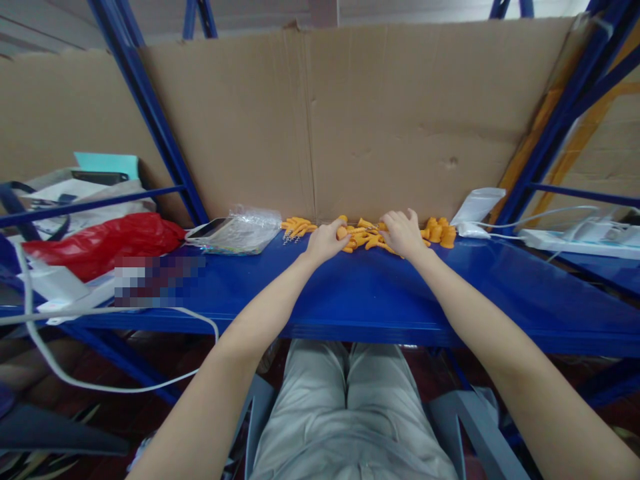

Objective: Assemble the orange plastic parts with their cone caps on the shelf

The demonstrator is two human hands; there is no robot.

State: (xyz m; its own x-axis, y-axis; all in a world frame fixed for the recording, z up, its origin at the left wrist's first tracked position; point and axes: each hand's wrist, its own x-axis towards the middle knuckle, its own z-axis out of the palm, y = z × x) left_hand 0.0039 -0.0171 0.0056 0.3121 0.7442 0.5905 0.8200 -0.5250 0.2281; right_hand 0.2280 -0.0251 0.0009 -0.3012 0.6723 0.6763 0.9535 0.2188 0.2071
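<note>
Several small orange rubber pieces [365, 235] lie in a loose pile at the back of the blue shelf [350, 293], against a cardboard wall. My left hand [326, 241] is curled, pinching one orange piece between thumb and fingers at the pile's left side. My right hand [403, 233] rests on the pile's middle with fingers bent over the pieces; what it grips, if anything, is hidden. More orange pieces [440, 232] sit to the right of that hand, and a small group [296, 228] lies to the left.
A clear plastic bag with a phone on it [235, 230] lies left of the pile. A red bag [105, 243], white cables [115, 347] and chargers crowd the left end. A white pouch [477, 205] and a power strip [575, 240] are at the right. Blue rack posts [150, 113] flank the cardboard [350, 120].
</note>
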